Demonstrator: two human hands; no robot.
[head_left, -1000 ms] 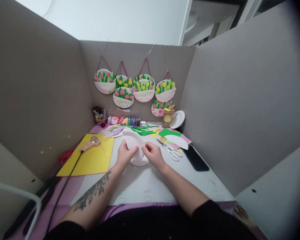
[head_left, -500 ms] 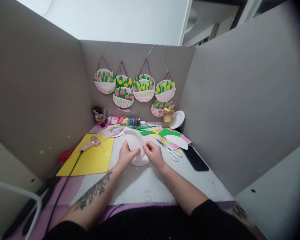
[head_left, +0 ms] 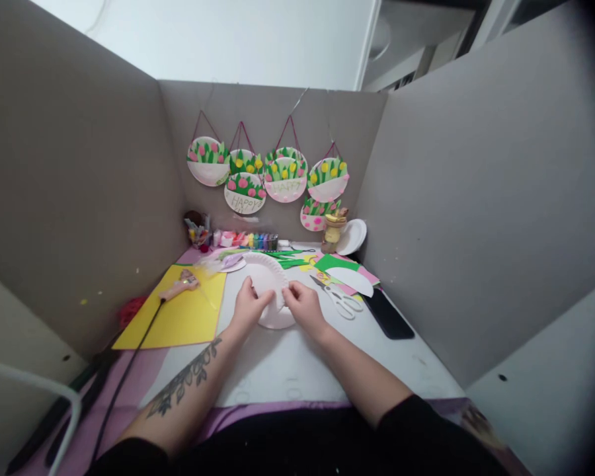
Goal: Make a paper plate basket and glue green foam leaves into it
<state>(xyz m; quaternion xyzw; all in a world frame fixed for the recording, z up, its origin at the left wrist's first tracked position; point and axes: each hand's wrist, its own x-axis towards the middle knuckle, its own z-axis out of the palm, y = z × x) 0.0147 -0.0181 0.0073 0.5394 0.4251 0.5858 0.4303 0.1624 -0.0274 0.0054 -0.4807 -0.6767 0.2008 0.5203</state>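
Observation:
A white half paper plate (head_left: 264, 272) with a crimped rim is held between my two hands, tilted over the table. My left hand (head_left: 250, 305) grips its lower left side, thumb across the near face. On the crimped edge at the right, the fingers of my right hand (head_left: 301, 303) are pinched. Beneath lies another white paper plate (head_left: 276, 322), partly covered by the held piece and my hands. White-handled scissors (head_left: 344, 303) lie just right of my right hand. A pink glue gun (head_left: 181, 285) rests on yellow sheets (head_left: 178, 324) to the left.
A black phone (head_left: 389, 316) lies at the right edge. Green paper (head_left: 333, 264) and a white cut piece (head_left: 352, 281) sit behind the scissors. Paint pots (head_left: 248, 240) line the back. Decorated plates (head_left: 286, 178) hang on the grey panel. The glue gun's cord (head_left: 129, 377) runs toward the front left.
The held half plate has tilted slightly and my left thumb has shifted a little along it. My right hand stays at its edge. Everything else is where it was.

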